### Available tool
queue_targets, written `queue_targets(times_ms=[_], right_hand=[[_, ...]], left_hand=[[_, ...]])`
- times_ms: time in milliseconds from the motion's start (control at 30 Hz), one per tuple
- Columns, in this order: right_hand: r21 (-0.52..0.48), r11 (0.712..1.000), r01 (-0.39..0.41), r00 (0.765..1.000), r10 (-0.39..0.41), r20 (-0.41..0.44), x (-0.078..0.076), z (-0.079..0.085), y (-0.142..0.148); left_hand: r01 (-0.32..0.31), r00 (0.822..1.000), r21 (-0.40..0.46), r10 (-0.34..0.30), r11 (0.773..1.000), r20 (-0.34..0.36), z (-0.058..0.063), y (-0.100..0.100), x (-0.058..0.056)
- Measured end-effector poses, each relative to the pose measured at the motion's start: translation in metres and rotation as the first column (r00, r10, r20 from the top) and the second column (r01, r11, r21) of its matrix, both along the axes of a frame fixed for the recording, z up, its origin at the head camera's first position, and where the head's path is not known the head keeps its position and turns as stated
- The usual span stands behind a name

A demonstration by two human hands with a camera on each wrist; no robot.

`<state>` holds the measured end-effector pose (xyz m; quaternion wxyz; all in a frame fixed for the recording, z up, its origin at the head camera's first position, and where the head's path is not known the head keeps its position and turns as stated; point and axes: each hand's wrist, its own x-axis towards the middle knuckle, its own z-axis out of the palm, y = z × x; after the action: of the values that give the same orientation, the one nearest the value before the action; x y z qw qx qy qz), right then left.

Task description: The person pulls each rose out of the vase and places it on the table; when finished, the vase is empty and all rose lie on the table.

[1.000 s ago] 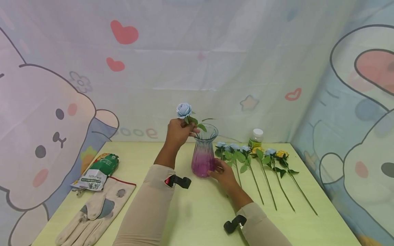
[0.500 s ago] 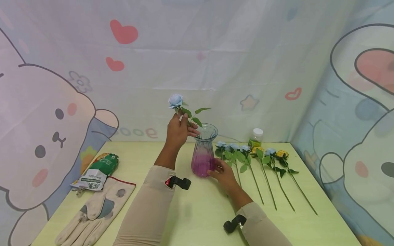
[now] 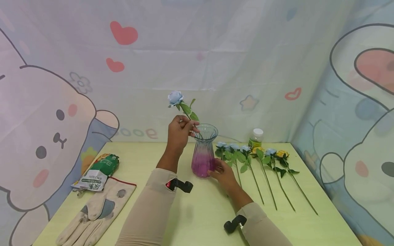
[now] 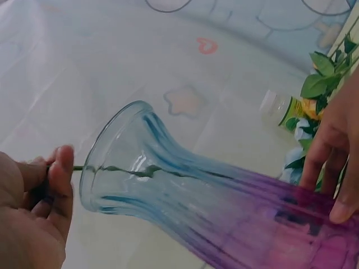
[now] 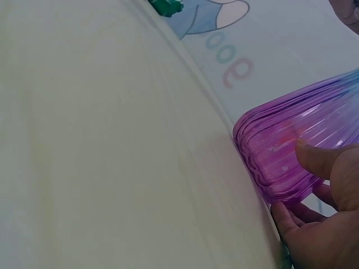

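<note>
A blue artificial rose (image 3: 175,98) leans to the left above a ribbed glass vase (image 3: 203,157), which fades from clear blue at the top to purple below. My left hand (image 3: 181,133) pinches the rose's stem just beside the vase's rim. Through the glass in the left wrist view, the thin green stem (image 4: 148,171) runs down inside the vase (image 4: 168,151). Low on the vase's right side, my right hand (image 3: 224,173) holds the base between thumb and fingers. The right wrist view shows the right thumb (image 5: 317,159) against the purple glass (image 5: 269,134).
Several blue and yellow roses (image 3: 266,171) lie side by side to the right of the vase. Behind them stands a white-capped bottle (image 3: 256,137). On the left are a green-and-white packet (image 3: 98,171) and a pale glove (image 3: 95,212). A printed cloth hangs behind the table.
The rose's bloom has moved up and left, away from my left fingers, and more stem and leaves show above them. My right hand and the vase have stayed in place.
</note>
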<state>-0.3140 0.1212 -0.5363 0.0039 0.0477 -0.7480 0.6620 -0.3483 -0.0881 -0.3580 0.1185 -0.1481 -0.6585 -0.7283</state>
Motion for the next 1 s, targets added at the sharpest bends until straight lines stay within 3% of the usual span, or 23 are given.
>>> queue_targets(times_ms=[133, 367, 633, 1000], right_hand=[[0.007, 1.000, 0.006, 1.000, -0.006, -0.001, 0.001, 0.001, -0.001], [0.013, 1.000, 0.013, 1.000, -0.014, 0.009, -0.002, 0.001, -0.002], [0.010, 1.000, 0.016, 1.000, -0.016, 0.013, -0.004, 0.000, -0.001], [0.013, 1.000, 0.020, 1.000, -0.020, 0.019, -0.003, -0.001, -0.001]], left_hand=[[-0.024, 0.997, 0.047, 0.027, 0.999, -0.065, -0.007, 0.003, 0.001], [-0.109, 0.990, -0.077, 0.101, 0.991, -0.097, -0.010, 0.004, 0.000], [-0.027, 0.996, -0.017, 0.026, 0.999, -0.087, -0.014, 0.004, -0.001], [-0.039, 0.990, 0.010, 0.040, 0.999, -0.137, -0.022, 0.003, -0.003]])
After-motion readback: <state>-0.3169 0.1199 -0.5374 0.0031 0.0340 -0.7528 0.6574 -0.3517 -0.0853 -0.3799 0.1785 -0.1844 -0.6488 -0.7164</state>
